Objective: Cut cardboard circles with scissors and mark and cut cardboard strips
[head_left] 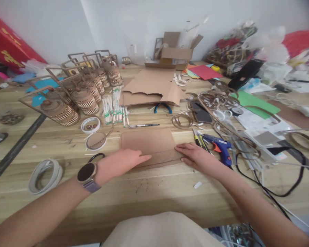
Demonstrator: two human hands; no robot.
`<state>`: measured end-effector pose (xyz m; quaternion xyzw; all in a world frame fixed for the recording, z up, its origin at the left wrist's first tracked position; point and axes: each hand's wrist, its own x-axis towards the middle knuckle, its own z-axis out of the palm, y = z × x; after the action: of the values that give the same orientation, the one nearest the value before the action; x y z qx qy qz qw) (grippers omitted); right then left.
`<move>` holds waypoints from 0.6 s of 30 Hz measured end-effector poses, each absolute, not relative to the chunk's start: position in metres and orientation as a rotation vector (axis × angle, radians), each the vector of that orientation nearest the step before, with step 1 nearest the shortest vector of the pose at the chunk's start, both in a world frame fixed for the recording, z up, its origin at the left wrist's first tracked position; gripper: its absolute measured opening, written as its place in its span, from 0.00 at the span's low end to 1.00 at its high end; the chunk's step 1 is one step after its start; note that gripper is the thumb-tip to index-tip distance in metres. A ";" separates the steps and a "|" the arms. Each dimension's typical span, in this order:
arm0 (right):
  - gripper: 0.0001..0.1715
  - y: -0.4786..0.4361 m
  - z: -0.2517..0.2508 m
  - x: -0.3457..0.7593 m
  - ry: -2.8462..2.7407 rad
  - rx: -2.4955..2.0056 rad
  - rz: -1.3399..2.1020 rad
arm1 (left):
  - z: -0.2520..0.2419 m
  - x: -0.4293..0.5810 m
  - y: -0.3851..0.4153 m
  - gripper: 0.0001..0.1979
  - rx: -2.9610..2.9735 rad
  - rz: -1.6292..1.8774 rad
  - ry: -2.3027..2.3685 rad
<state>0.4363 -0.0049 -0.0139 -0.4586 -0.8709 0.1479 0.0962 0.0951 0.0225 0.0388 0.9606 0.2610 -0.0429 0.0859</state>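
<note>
A flat piece of brown cardboard [149,140] lies on the table in front of me. Along its near edge runs a darker cardboard strip [162,158]. My left hand [122,162], with a watch on its wrist, rests over the left part of the cardboard, index finger stretched out onto the strip; its other fingers are mostly hidden. At the right edge, my right hand [195,156] has its fingers and thumb on either side of the strip's end. A blue glue gun [221,149] and a yellow utility knife [200,141] lie just beyond the right hand.
Woven lidded baskets with handles [84,97] stand at the back left, near white-and-green packets [113,106]. A larger torn cardboard sheet [151,82] lies behind. White rings [45,176] are at left. Coiled strips [213,96], a phone [201,111] and black cables [270,192] crowd the right.
</note>
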 end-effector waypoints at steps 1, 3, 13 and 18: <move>0.24 -0.005 -0.014 0.436 -2.587 -1.366 0.437 | 0.039 0.099 0.025 0.33 2.875 -0.174 0.751; 0.24 -0.005 -0.014 0.436 -2.602 -1.379 0.433 | 0.040 0.109 0.031 0.37 2.877 -0.331 0.722; 0.23 0.002 -0.019 0.442 -2.637 -1.337 0.386 | 0.049 0.132 0.044 0.41 2.822 -0.569 0.711; 0.23 0.003 -0.008 0.440 -2.702 -1.335 0.400 | 0.041 0.138 0.041 0.41 2.759 -0.528 0.790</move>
<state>0.4404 0.0028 -0.0083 -0.4384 -0.8877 0.1316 0.0507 0.1375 0.0413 0.0411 0.9396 0.2690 -0.1798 0.1116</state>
